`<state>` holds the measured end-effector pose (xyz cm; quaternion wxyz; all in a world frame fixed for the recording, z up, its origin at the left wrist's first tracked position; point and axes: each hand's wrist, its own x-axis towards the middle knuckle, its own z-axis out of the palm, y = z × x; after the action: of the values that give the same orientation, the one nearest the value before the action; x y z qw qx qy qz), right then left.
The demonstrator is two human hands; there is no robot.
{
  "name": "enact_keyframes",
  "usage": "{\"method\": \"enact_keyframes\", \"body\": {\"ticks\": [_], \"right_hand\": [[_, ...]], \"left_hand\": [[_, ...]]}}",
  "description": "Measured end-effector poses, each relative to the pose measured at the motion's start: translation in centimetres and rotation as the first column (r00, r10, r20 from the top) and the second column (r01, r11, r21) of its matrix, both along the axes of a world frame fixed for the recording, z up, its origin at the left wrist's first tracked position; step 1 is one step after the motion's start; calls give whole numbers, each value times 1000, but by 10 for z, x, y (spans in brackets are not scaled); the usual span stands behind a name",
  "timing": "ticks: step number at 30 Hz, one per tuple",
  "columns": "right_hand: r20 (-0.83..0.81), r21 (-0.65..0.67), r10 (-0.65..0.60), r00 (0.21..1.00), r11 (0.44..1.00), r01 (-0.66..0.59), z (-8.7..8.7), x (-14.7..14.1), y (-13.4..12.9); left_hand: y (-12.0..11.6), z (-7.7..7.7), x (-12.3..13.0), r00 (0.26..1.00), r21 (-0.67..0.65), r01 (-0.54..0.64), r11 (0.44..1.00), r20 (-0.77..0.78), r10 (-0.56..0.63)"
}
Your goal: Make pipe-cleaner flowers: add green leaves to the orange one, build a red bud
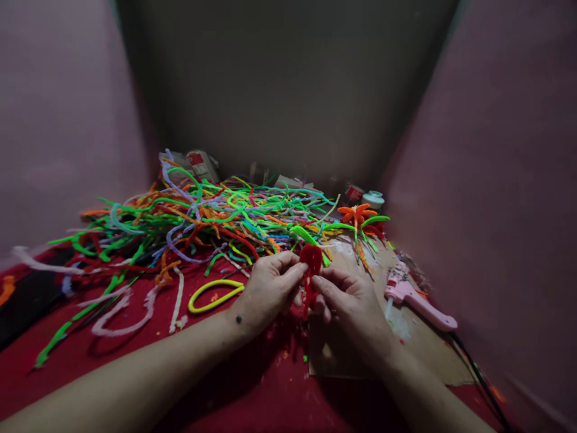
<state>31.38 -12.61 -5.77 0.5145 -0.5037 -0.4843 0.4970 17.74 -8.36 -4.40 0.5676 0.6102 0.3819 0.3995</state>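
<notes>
Between both hands is a piece of red pipe cleaner [311, 255], bent into loops and held upright. My left hand [274, 285] pinches it from the left side with thumb and fingers. From the right, my right hand [349, 300] grips its lower part between thumb and forefinger. The fingers cover some of the red piece, so its full shape is hidden. Just left of my left hand lie yellow-handled scissors [216, 296], their blades largely out of sight.
A big tangle of coloured pipe cleaners [225, 210] spreads behind the hands. An orange pipe-cleaner flower [357, 214] lies near a small jar [373, 199]. On the cardboard [347, 361] at right rests a pink glue gun [419, 300] with a black cord [480, 373]. Walls stand close on both sides.
</notes>
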Motion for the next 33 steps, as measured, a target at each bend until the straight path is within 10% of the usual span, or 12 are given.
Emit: {"method": "enact_keyframes", "body": {"ticks": [33], "right_hand": [[-254,-153,-20,967,988,-20,6,-4,1]], "left_hand": [[-1,-1,0,999,-48,21,999,41,-19]]}}
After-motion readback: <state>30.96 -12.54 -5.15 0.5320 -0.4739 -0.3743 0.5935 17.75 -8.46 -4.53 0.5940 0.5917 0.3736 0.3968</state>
